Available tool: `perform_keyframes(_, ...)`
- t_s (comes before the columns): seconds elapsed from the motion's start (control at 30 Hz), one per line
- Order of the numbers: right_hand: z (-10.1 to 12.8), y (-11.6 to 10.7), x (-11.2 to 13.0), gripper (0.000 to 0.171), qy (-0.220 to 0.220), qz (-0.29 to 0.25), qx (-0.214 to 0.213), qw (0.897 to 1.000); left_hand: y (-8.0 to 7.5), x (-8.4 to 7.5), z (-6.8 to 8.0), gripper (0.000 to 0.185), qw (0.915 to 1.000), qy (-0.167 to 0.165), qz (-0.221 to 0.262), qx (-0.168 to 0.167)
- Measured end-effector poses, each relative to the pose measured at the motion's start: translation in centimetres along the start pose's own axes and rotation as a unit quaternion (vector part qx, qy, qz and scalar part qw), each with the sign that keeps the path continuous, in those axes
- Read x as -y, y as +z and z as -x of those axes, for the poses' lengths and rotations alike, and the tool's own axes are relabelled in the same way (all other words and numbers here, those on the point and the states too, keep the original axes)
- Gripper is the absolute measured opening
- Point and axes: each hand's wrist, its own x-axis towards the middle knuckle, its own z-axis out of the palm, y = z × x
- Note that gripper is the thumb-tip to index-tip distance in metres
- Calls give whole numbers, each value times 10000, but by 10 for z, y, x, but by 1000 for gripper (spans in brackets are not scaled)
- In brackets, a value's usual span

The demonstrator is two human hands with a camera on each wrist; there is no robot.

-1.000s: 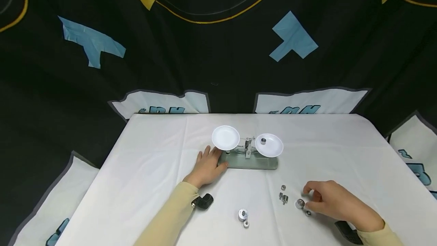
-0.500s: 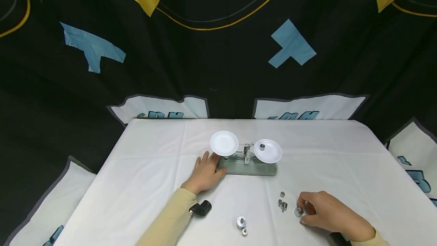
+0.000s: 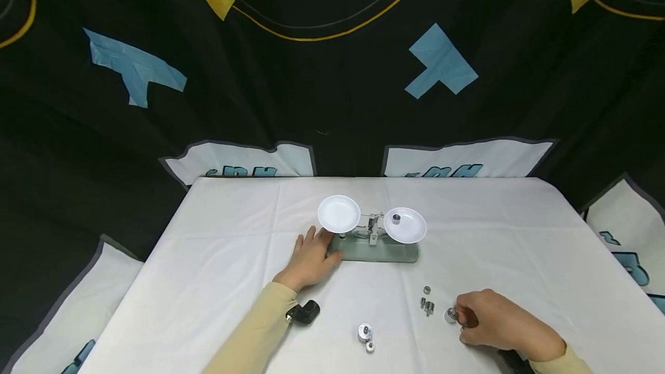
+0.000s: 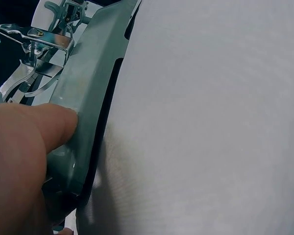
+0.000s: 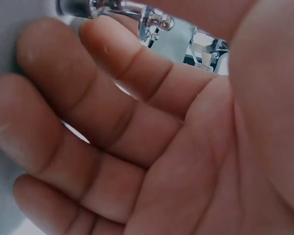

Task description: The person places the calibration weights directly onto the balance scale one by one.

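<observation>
A small balance scale with a green base (image 3: pixel 381 250) and two white pans stands mid-table. A metal weight (image 3: pixel 396 219) sits in its right pan (image 3: pixel 410 232); the left pan (image 3: pixel 339 213) holds nothing. My left hand (image 3: pixel 307 261) rests at the base's left end, thumb on the green metal (image 4: pixel 81 81) in the left wrist view. At the right, my right hand (image 3: pixel 493 322) has its fingers bent around a metal weight (image 3: pixel 450 315), index fingertip right at it. Metal shows beside that fingertip in the right wrist view; I cannot tell whether it is pinched.
Several small weights (image 3: pixel 428 307) stand left of the right hand. Two more weights (image 3: pixel 365 332) sit near the front middle. A white cloth (image 3: pixel 234 218) covers the table, and a dark curtain (image 3: pixel 332 91) hangs behind it.
My right hand has shifted slightly left and its index fingertip has come in against the weight. The left hand stays on the scale's base. The head view has tilted slightly.
</observation>
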Motion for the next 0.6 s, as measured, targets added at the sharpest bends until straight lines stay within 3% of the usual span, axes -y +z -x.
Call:
perform_keyframes(0.23,-2,-1,-4,26,-118,-121,34,9999,-1,-1,1,65,10000,3,63,-27)
perform_keyframes(0.6,-5,1,-4,25,-328,244,-499,9979,-1,0,0,65,10000,4,63,-21)
